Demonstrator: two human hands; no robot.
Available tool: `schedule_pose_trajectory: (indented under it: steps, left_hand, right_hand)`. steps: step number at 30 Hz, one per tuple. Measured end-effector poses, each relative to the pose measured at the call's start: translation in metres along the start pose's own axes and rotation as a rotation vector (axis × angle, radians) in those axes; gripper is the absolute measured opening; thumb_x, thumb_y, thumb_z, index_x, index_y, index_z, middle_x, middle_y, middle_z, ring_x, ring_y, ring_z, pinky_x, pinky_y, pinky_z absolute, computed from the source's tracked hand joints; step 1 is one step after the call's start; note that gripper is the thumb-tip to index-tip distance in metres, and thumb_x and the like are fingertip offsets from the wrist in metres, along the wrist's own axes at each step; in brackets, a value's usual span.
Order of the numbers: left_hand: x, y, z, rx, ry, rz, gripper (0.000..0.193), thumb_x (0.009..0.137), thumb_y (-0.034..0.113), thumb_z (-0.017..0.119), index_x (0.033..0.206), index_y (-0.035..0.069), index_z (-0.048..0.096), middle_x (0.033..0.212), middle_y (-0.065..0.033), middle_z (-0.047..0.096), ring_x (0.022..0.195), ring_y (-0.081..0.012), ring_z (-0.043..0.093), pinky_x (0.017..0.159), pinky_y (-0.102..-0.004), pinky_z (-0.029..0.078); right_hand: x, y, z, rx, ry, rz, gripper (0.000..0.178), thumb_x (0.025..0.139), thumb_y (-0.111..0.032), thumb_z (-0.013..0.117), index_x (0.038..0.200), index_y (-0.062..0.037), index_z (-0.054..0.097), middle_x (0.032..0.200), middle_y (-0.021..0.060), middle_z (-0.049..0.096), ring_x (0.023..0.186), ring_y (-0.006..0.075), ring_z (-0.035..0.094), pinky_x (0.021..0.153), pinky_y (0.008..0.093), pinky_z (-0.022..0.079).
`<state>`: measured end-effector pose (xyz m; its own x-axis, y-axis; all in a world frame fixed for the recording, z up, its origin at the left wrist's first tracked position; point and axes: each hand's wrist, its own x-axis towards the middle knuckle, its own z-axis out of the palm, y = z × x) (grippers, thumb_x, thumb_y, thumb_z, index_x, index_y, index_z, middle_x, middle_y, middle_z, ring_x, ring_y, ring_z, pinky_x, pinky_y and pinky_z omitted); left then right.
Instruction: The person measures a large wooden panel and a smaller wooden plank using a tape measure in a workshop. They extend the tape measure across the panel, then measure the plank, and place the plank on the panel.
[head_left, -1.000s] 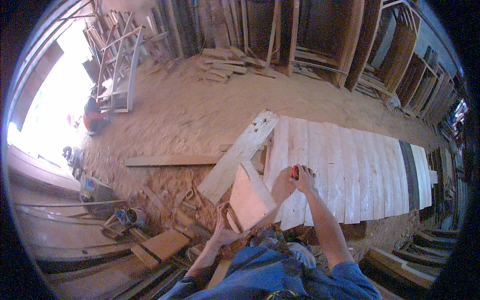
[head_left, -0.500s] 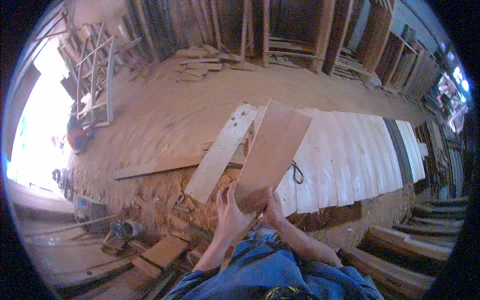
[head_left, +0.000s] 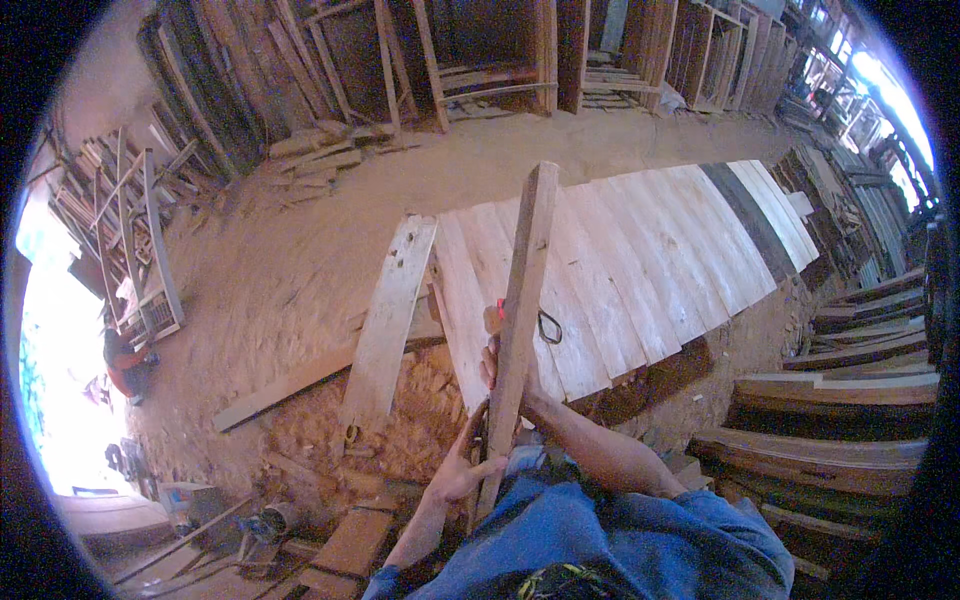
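A wooden plank point(head_left: 525, 280) is tilted up on its narrow edge in front of me, pointing away from my body. My left hand point(head_left: 462, 475) grips it close to the near end, thumb against its side. Farther along, my right hand point(head_left: 530, 390) holds the plank from the right; part of that hand is hidden behind the wood, with fingertips showing on the left side. Beyond the plank lies a row of pale boards point(head_left: 620, 280) set side by side. On them rests a dark loop point(head_left: 549, 326). A small orange and red item point(head_left: 495, 316) is partly covered by the plank.
A separate pale board point(head_left: 390, 320) lies left of the row, over a long timber point(head_left: 290, 385). Stacked thick timbers point(head_left: 830, 455) stand at the right. Leaning wooden frames point(head_left: 140, 240) are at the far left, and scrap wood point(head_left: 315, 150) lies by the back wall.
The plank has turned from its broad face to its narrow edge. My right hand has moved farther along it, while my left has shifted nearer my body. The view has swung right.
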<state>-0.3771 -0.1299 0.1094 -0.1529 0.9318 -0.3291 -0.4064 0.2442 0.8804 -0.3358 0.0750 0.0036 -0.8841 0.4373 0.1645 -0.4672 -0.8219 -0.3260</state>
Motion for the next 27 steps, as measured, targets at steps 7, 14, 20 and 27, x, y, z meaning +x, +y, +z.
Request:
schedule_pose_trajectory:
  steps: [7,14,20,27]
  left_hand:
    - [0.028,0.012,-0.012,0.014,0.372,0.076,0.093,0.076,0.025,0.079,0.153,0.002,0.03,0.144,-0.0129,0.048,0.131,-0.0237,0.047,0.109,-0.0384,0.038]
    - [0.053,-0.035,-0.068,-0.08,0.422,0.181,0.079,0.086,0.033,0.069,0.15,0.002,0.035,0.132,-0.0128,0.056,0.115,-0.0222,0.058,0.097,-0.035,0.048]
    - [0.075,-0.057,-0.1,-0.447,0.04,0.142,0.067,0.092,0.05,0.059,0.131,-0.005,0.052,0.111,-0.0199,0.068,0.091,-0.031,0.07,0.08,-0.041,0.059]
    - [0.066,-0.031,-0.077,-0.54,0.098,0.119,0.074,0.089,0.055,0.055,0.131,-0.006,0.051,0.112,-0.0191,0.067,0.096,-0.028,0.068,0.083,-0.038,0.057]
  right_hand:
    - [0.008,0.001,0.067,-0.806,0.508,-0.016,0.072,0.103,-0.053,0.039,0.158,-0.012,0.019,0.162,0.0131,0.02,0.148,0.0283,0.021,0.119,0.044,0.023]
    - [-0.029,0.021,0.059,-1.108,0.478,0.464,0.068,0.096,-0.044,0.061,0.147,-0.0055,0.04,0.152,0.0179,0.038,0.138,0.0338,0.038,0.115,0.0435,0.031]
    - [0.019,-0.035,-0.051,-2.21,0.387,-0.175,0.068,0.085,-0.033,0.071,0.141,-0.007,0.044,0.14,0.0237,0.048,0.132,0.045,0.041,0.108,0.0571,0.034]
    - [0.048,-0.072,-0.084,-2.376,0.322,0.296,0.081,0.077,-0.038,0.078,0.144,-0.0137,0.039,0.143,0.0178,0.045,0.133,0.0423,0.042,0.106,0.0587,0.036]
